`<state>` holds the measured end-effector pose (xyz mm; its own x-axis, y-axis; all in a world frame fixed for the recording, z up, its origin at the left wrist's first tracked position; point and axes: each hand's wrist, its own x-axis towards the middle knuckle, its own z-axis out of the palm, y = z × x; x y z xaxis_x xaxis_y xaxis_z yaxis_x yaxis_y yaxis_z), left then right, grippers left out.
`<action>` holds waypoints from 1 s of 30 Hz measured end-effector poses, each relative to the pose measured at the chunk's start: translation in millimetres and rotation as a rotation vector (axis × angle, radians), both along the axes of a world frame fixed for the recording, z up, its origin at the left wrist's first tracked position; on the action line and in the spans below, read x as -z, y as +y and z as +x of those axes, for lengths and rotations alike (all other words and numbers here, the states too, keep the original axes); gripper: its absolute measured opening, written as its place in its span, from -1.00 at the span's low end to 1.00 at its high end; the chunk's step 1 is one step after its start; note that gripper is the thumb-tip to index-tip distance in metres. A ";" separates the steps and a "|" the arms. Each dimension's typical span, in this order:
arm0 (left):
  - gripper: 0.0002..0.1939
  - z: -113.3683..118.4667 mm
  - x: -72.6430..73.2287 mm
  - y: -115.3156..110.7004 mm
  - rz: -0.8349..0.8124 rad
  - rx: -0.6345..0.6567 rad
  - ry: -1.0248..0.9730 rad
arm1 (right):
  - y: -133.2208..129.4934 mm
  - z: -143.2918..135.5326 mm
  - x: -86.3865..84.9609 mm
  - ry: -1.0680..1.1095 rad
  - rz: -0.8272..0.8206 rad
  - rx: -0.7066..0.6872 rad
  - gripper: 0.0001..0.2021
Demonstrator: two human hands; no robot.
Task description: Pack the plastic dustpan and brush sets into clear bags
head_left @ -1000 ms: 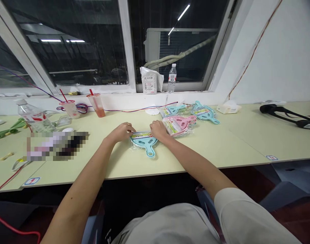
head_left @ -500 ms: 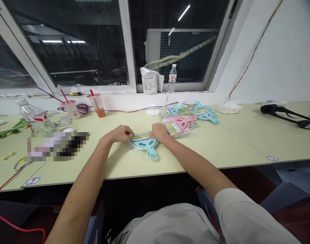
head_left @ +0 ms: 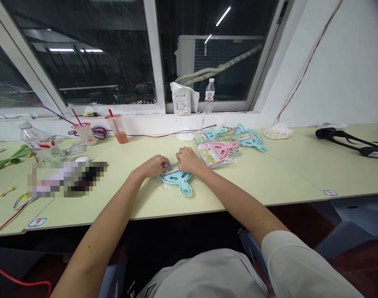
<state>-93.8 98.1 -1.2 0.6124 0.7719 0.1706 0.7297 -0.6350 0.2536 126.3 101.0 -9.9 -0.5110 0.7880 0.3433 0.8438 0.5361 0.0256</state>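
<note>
A light-blue mini dustpan and brush set [head_left: 180,180] in a clear plastic bag lies on the table in front of me, its handle towards me. My left hand [head_left: 156,166] is at the bag's upper left edge, fingers curled and pinching there. My right hand [head_left: 189,160] covers the upper right part of the set, its fingers bent down onto the same top edge. The fingertips of both hands are close together and partly hidden. Just right of my right hand lies a bagged pink dustpan and brush set [head_left: 220,152].
Further back lie two more bagged blue sets, one at the right [head_left: 249,138]. Two cups with red straws, one a cup of orange drink [head_left: 118,130], stand at the back left near a large bottle [head_left: 40,140]. A tissue pack [head_left: 277,131] and black headgear [head_left: 350,140] are right.
My right hand has moved left along the bag's top edge, towards my left hand. My left hand has shifted slightly right. The set has barely moved.
</note>
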 end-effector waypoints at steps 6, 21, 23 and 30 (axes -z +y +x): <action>-0.68 6.4 1.9 -3.9 -0.009 0.009 0.085 | 0.5 -2.5 6.6 -0.073 -0.197 -0.132 -0.72; -0.91 -7.5 4.8 8.5 -0.057 -0.275 -0.013 | 15.9 14.0 10.7 0.181 -0.355 0.335 -0.63; -0.87 -17.7 2.3 13.5 -0.217 -0.243 -0.060 | 15.4 13.1 11.0 0.207 -0.361 0.367 -0.63; -0.69 -54.3 -0.4 24.0 -0.500 -0.034 -0.200 | 18.7 12.5 11.1 0.166 -0.356 0.376 -0.60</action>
<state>-148.1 122.1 -0.8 0.5791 0.8076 -0.1117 0.6540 -0.3783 0.6551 138.8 119.7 -21.0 -0.1330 0.9884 0.0738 0.9562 0.1476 -0.2526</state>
